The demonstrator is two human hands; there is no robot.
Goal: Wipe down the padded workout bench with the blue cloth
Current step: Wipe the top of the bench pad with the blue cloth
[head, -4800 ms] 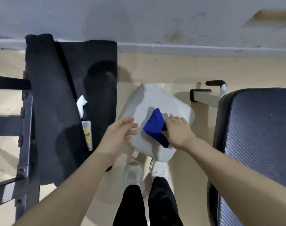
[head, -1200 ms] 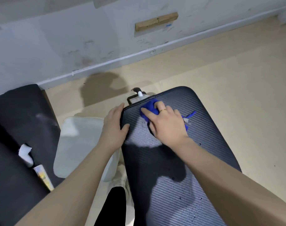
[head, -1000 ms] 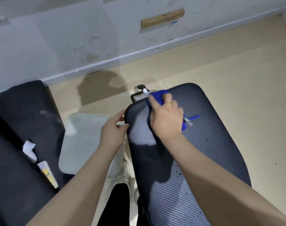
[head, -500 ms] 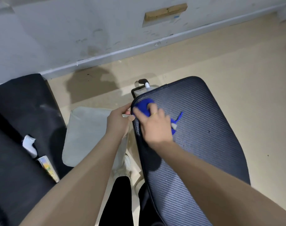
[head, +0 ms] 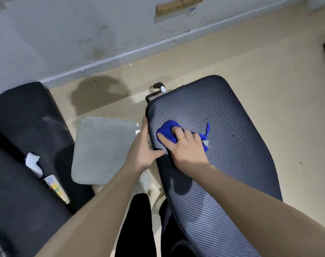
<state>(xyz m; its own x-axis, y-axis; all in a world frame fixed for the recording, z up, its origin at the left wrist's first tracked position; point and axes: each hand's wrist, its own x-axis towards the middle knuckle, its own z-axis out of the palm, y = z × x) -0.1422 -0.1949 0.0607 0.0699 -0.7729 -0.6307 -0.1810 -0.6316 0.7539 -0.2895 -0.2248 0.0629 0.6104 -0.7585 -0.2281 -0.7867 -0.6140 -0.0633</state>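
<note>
Loosely, right grip point(head: 185, 149) on blue cloth point(head: 167, 133)

The dark ribbed padded bench point(head: 237, 145) lay bare toward its far and right edges. The left hand point(head: 141, 152) blocked its left edge, a grey square cushion point(head: 102, 149) just beside.

Grey cushion point(head: 104, 149) beside black mat point(head: 28, 117); tube point(head: 56, 190), perhaps.
</note>
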